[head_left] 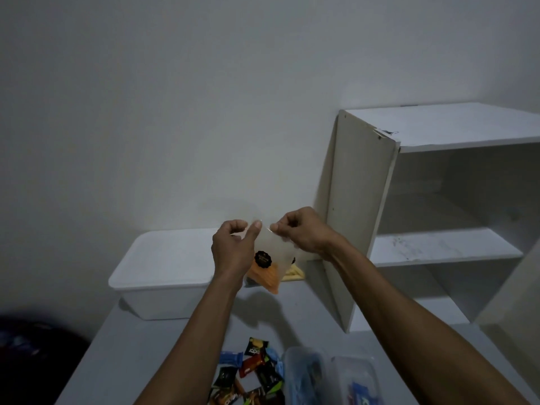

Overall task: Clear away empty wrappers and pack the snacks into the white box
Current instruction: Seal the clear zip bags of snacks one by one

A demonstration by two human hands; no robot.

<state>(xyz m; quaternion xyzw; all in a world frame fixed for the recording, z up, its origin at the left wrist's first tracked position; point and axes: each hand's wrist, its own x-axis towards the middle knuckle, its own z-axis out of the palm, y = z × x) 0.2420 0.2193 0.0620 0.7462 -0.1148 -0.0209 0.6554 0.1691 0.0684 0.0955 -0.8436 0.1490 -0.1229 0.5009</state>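
Both hands are raised above the desk (140,355), with open air around them and a bare white wall behind. The left hand (233,249) and right hand (304,232) each pinch a top corner of a clear plastic snack bag (270,255), thumb against fingers, the other fingers curled in. The bag hangs between them, frosted and see-through above, with a round black label and orange snacks sagging in its lower part. Just behind and below the left hand sits the white box (163,276), lidded, near the desk's far left edge. Right of the right hand stands a white open shelf unit (438,247), its side panel close to that wrist. Below the forearms lie a heap of small wrapped snacks (251,372) and two clear plastic containers (306,372). The desk is pale grey; the room is dim.
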